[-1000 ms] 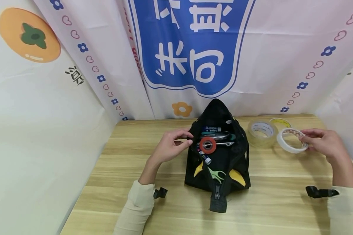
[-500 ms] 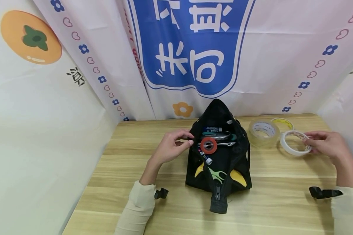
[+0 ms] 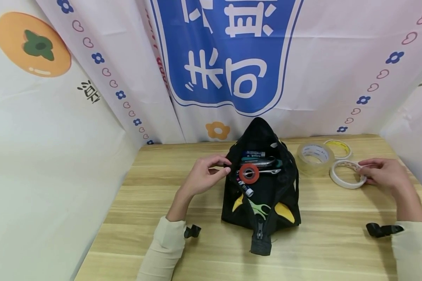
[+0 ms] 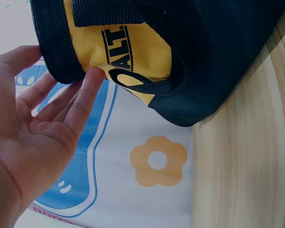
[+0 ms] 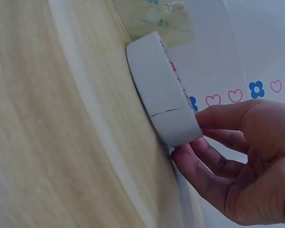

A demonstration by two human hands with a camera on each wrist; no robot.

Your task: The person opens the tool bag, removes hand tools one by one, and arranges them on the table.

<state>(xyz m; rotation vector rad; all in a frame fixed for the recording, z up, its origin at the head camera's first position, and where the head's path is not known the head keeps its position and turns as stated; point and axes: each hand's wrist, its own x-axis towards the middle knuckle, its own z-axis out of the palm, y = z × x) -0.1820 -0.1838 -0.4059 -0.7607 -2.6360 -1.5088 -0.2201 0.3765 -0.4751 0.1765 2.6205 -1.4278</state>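
Just left of the right hand point(image 3: 381, 171) in the head view, a white ring-shaped tape roll point(image 3: 338, 182) sits low at the pale wooden tabletop point(image 3: 323, 238). Table edge runs close on that hand's right; open wood stretches from it toward the person. Leftward, the left hand point(image 3: 207, 175) touches the rim of an open black fabric bag point(image 3: 287, 189).

From the left wrist, thumb and slightly bent fingers meet that rim; whether they pinch it, I cannot tell.

From the right wrist, fingers pinch the roll's near side; a dark line crosses its smooth outer face.
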